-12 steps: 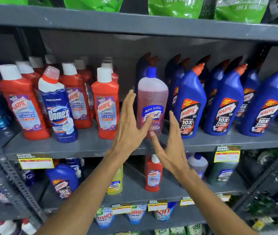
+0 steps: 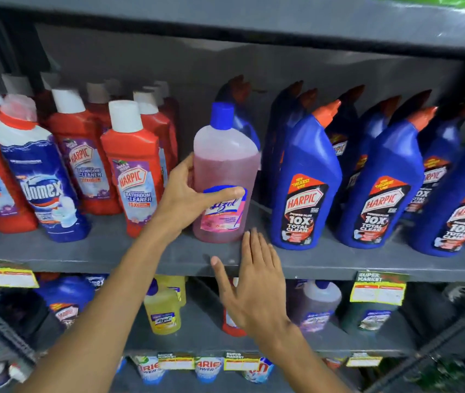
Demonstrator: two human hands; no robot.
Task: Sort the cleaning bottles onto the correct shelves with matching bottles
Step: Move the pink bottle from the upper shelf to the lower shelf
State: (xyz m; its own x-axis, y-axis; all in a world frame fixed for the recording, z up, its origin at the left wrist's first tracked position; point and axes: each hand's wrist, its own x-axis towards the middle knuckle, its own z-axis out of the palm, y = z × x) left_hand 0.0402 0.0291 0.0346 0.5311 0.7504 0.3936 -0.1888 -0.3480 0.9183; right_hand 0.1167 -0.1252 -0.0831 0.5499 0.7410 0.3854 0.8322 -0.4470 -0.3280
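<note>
Left hand (image 2: 186,194) covers part of the pink bottle's label (image 2: 222,211); right hand (image 2: 256,287) hides a lower red bottle (image 2: 232,327); rightmost blue bottle (image 2: 463,202) cropped.

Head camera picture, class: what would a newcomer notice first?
First, the left hand gripping a pink Lizol bottle standing mid-shelf, between red Harpic bathroom cleaners and blue Harpic toilet cleaners. The open right hand hovers just below it.

The pink bottle (image 2: 225,177) you gripped was translucent, smooth plastic with a glossy paper label. Your shelf (image 2: 140,256) looked like matt grey painted metal. The blue bottles (image 2: 305,188) were opaque, glossy plastic, as were the red bottles (image 2: 133,165).
</note>
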